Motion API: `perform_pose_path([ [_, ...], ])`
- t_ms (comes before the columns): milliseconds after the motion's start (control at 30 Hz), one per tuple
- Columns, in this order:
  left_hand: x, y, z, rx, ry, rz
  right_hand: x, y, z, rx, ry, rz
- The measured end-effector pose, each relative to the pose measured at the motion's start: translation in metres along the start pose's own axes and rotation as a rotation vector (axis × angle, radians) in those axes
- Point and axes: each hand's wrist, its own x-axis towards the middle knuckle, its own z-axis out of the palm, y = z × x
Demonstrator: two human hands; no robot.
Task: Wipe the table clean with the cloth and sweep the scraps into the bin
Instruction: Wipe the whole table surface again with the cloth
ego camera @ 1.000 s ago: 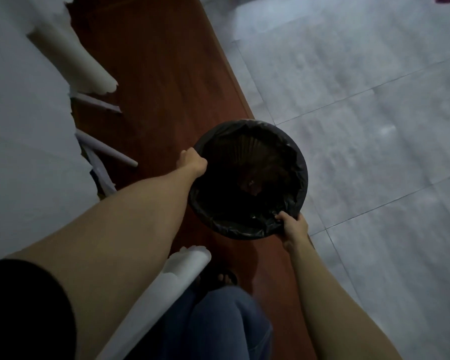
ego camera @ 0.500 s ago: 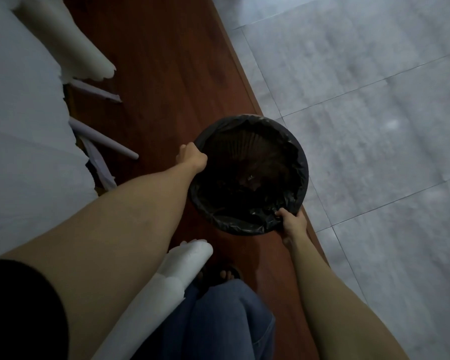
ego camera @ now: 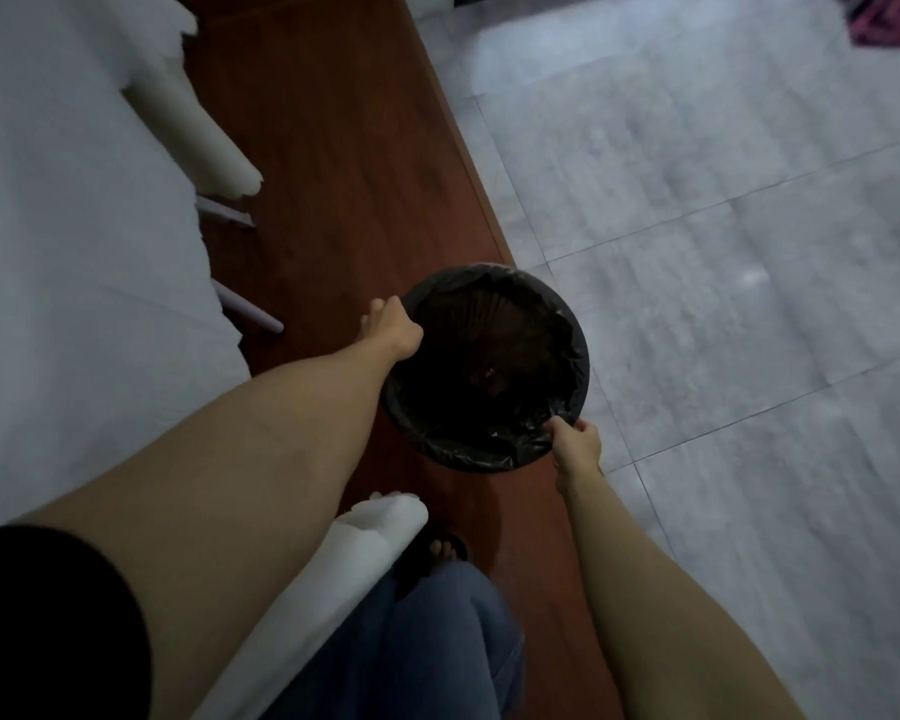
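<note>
A round bin [ego camera: 575, 330] lined with a black bag stands on the red-brown floor strip, at its edge with the grey tiles. Something small and brownish [ego camera: 489, 377] lies at its bottom. My left hand [ego camera: 392, 327] grips the bin's left rim. My right hand [ego camera: 577, 445] pinches the near right rim and the bag there. The white table [ego camera: 74, 252] fills the left of the view. No cloth is visible.
White table legs [ego camera: 204, 142] [ego camera: 344, 574] reach down to the floor left of the bin, with thin white rods [ego camera: 248, 310] between them. My leg in jeans [ego camera: 417, 646] and a sandalled foot [ego camera: 441, 548] are just behind the bin. A pink object [ego camera: 887, 18] lies far right on the tiles.
The view swayed a little. Both hands stay on the bin's rim and the bin has hardly shifted on the floor.
</note>
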Motion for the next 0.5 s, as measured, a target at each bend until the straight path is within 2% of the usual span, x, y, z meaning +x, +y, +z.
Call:
perform_pose_path([
  [133,-0.049,0.015,-0.050,0.005,-0.005,0.093,-0.060,-0.038,-0.011,-0.131,-0.012,-0.128],
  [267,-0.111,0.026,-0.111,0.028,0.023,0.242,-0.145,-0.088,-0.020,-0.351,-0.082,-0.340],
  [500,-0.223,0.009,-0.216,0.009,0.279,0.558,-0.276,-0.162,-0.018,-0.560,-0.160,-0.652],
])
